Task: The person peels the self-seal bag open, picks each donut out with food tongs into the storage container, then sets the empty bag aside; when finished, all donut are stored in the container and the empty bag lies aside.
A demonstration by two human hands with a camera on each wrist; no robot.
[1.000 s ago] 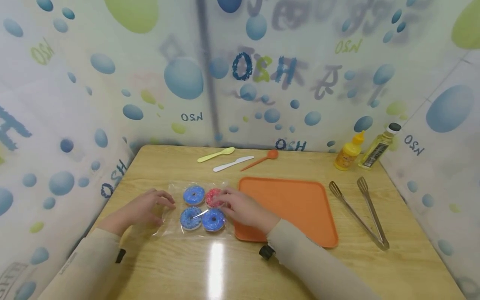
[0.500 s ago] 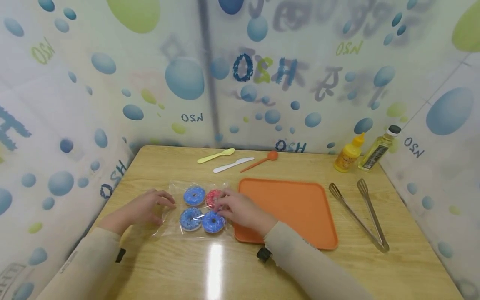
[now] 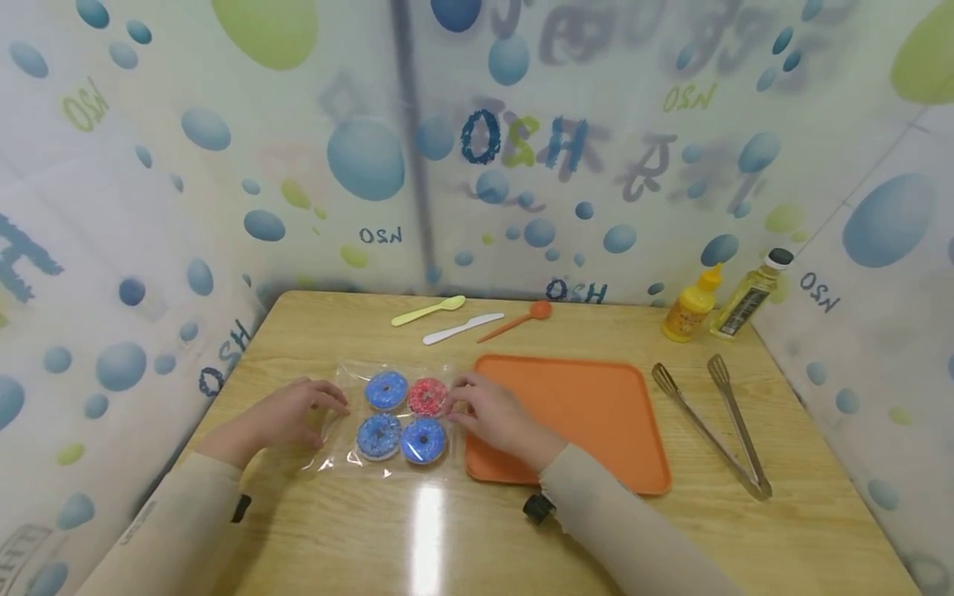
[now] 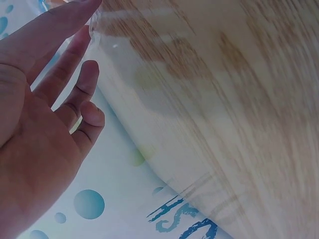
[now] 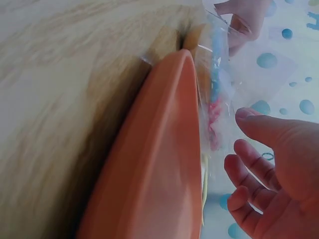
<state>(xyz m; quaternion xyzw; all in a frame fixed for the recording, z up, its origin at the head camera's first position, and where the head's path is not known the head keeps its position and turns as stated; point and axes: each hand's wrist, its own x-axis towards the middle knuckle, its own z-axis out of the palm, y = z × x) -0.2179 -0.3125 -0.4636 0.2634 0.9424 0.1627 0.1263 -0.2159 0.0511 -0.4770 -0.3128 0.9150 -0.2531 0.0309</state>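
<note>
Uncovers red donut with right hand, loose now at bag's right edge. Leaves it visible, still bagged tho. Can't judge left hand's grip.

In the head view, we lose both sleeves past the bottom edge, and the right hand hides part of the tray. We find the labels on the yellow bottle and clear bottle too small to read. The left wrist view cuts off a fingertip of the left hand; we cannot tell whether it pinches the bag. The right wrist view blurs the doughnuts for us.
</note>
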